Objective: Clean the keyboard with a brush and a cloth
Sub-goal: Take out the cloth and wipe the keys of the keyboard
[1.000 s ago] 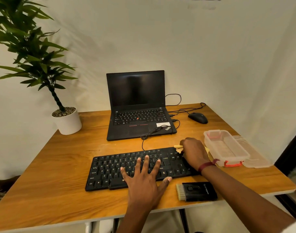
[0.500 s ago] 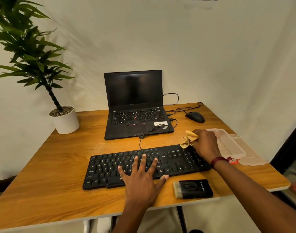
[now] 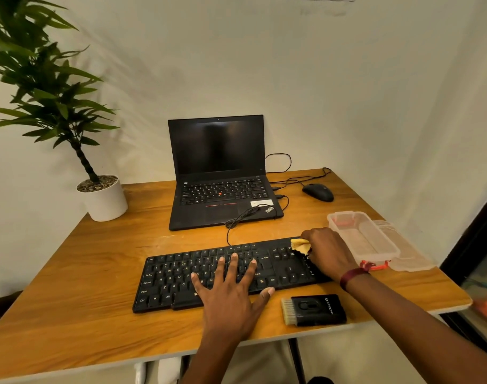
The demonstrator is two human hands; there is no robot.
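Black keyboard (image 3: 181, 275) lies flat on the wooden table (image 3: 70, 300), long side across the view; its cable runs from the far edge toward the laptop (image 3: 220, 176).

Left hand (image 3: 228, 295): fingers straight and spread, pressed flat on the middle keys; palm over the near edge; holds nothing.

Right hand (image 3: 329, 253): fingers curled round a crumpled yellow cloth (image 3: 300, 245); cloth sticks out on the hand's left side and touches the far right corner of the keyboard, above the number-pad end; red wristband (image 3: 350, 275) on that wrist.

Black brush (image 3: 314, 309): flat on the table just near the keyboard's right part, between the two forearms; pale bristles point left; neither hand touches it.

Clear plastic container (image 3: 364, 236) just right of the right hand, its lid (image 3: 411, 253) beside it; mouse (image 3: 317, 192) right of the laptop; potted plant (image 3: 104, 200) at the far left corner.
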